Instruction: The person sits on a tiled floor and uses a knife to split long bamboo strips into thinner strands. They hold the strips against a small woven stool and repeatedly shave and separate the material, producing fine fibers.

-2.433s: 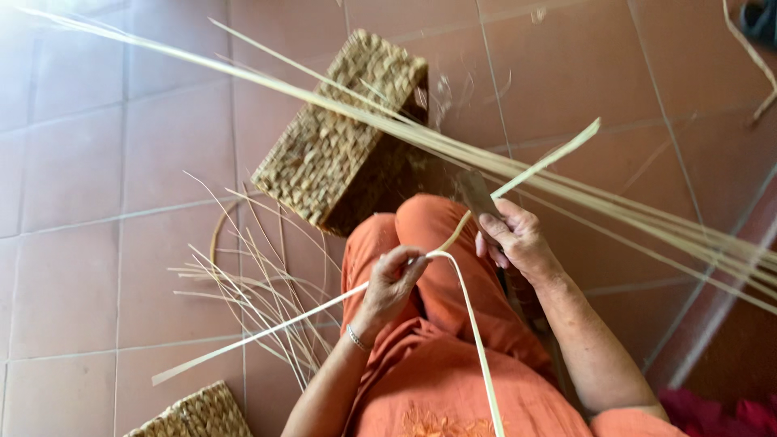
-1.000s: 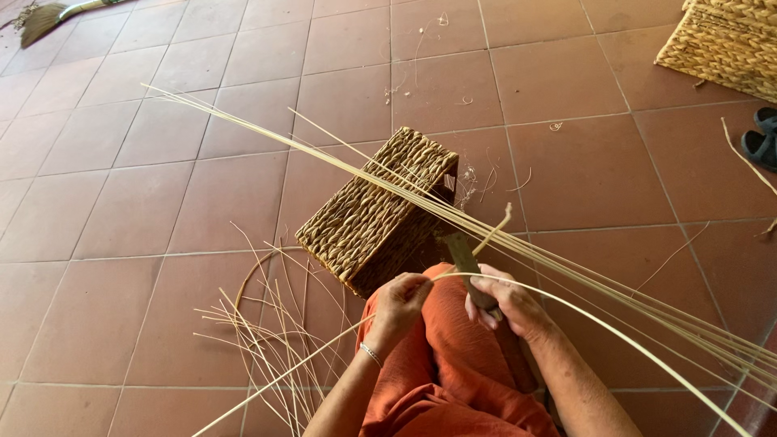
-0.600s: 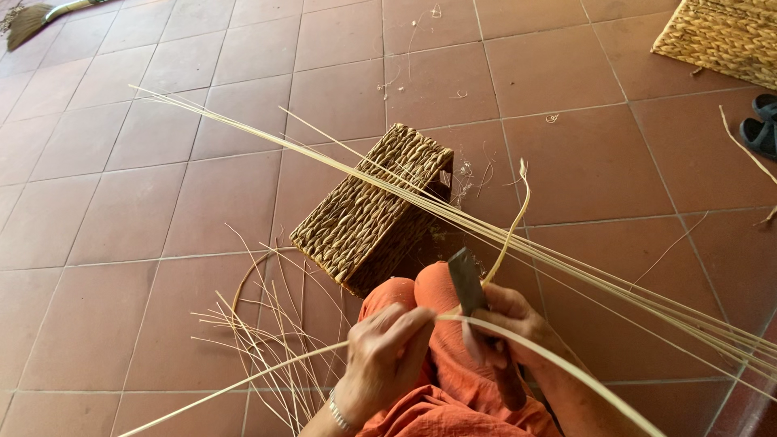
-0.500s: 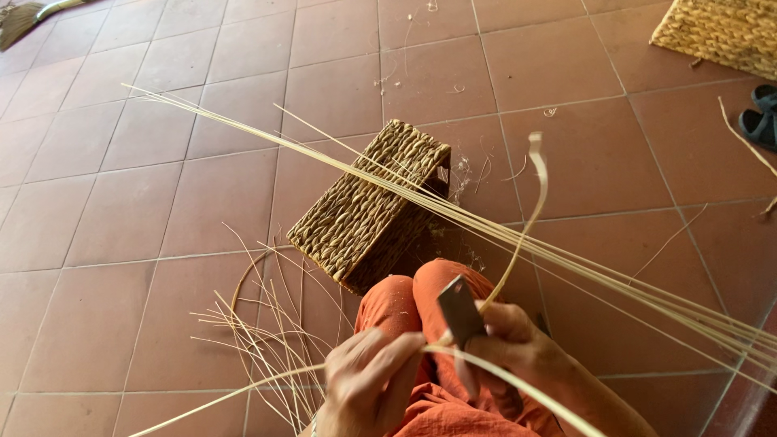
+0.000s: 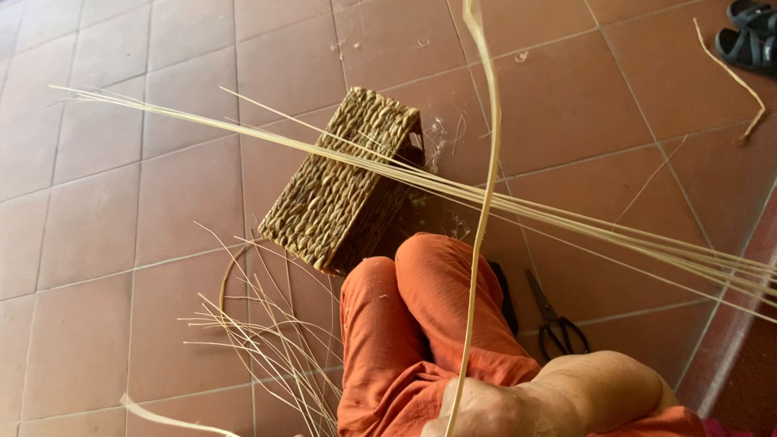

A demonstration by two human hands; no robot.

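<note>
Lying loose at the lower left of the tiled floor (image 5: 97, 267), a scatter of thin pale slivers (image 5: 267, 356) fans out like dry grass, with one curled offcut (image 5: 174, 414) near the bottom edge. Just right of them sits a woven basket (image 5: 344, 182), tipped on its side, its braided straw-coloured wall coarse and ribbed. A long bundle of flat strips (image 5: 566, 222) runs across it from upper left to the right edge, smooth, stiff and splaying apart at the far end.

Next come the person's knees in orange trousers (image 5: 421, 340), folded close together. Rising from the bottom edge, one single strip (image 5: 484, 186) stands almost upright and bends slightly at the top. It meets a hand (image 5: 486, 409) at the frame's lower edge (only a knuckle and a forearm show), so which hand it is, how far closed it is, and where the other one is cannot be told.

Black scissors (image 5: 554, 324) lie on the floor just right of the knees, and dark sandals (image 5: 749, 40) sit in the top right corner.

As a judgement, the upright strip looks springy: a loosened grip could let it whip back, and bending it sharply could crack or split it. The loose slivers could snag a sleeve or prick skin.
</note>
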